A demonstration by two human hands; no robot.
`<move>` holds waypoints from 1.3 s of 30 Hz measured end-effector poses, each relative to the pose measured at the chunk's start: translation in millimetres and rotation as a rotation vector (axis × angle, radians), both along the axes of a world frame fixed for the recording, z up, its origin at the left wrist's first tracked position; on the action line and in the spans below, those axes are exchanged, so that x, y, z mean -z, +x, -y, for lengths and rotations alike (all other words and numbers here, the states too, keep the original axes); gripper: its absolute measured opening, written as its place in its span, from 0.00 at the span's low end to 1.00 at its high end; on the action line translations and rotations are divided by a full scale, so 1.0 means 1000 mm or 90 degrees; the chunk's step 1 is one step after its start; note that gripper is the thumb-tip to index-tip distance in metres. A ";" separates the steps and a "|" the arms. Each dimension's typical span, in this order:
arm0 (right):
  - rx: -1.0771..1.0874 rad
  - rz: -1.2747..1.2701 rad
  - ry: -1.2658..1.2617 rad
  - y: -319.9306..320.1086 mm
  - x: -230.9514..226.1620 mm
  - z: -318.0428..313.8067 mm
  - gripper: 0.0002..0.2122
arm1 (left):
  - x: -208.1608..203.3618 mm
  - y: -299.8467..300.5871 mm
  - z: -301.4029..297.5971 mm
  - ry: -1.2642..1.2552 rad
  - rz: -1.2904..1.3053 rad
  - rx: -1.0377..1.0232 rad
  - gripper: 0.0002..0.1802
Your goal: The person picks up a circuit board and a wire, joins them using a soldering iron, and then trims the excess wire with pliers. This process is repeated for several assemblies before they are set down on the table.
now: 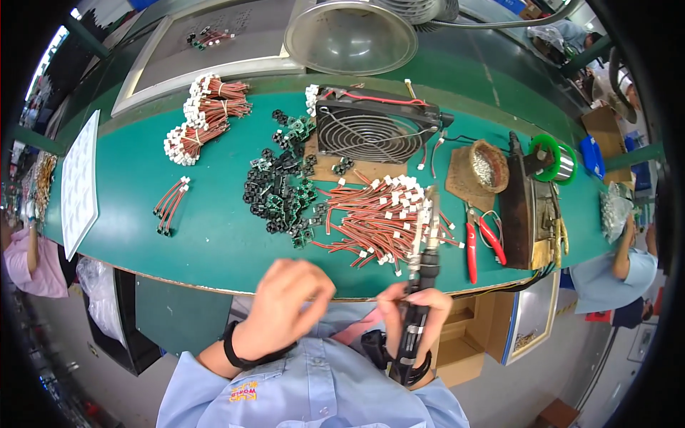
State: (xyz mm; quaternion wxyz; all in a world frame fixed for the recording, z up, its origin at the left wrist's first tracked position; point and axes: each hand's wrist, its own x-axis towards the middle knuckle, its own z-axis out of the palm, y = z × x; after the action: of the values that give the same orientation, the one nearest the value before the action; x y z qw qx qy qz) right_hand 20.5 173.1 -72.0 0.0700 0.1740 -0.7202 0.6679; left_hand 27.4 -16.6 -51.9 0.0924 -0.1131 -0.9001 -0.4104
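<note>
My left hand [287, 303] is over the table's front edge with its fingers curled in; whatever it may hold is hidden. In my right hand [421, 310] is a soldering iron [412, 339], its black handle upright and its metal shaft pointing up over the wires. Just beyond the hands lies a heap of short red-and-black wires with white connectors [382, 217]. To its left is a pile of small black parts with green circuit boards [275, 192]. Several finished-looking wires with black ends [171, 207] lie apart at the left.
A black fan with a wire guard [374, 128] stands behind the wires. Red-handled pliers [472, 250], a round pot [489, 167] and a green solder spool [553, 160] are at the right. Bundled wires [203, 118] and a white tray [80, 185] sit left. A metal lamp shade [349, 39] hangs behind.
</note>
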 end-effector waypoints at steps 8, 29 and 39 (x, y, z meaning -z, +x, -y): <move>0.024 0.039 0.007 -0.008 -0.004 0.000 0.22 | 0.012 -0.023 0.000 -0.186 -0.033 -0.185 0.09; -0.035 0.040 -0.049 -0.003 -0.032 0.020 0.23 | -0.023 0.003 0.014 0.729 0.392 0.092 0.09; -0.086 0.042 -0.023 -0.003 -0.037 0.034 0.23 | -0.015 0.009 0.021 0.812 0.453 0.090 0.09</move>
State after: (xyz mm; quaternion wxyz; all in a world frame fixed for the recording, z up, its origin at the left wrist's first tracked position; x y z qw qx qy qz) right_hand 17.9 139.4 -35.3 0.0044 0.1987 -0.6966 0.6893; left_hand 36.0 -37.9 -36.9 -0.1839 0.0449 -0.4527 -0.8713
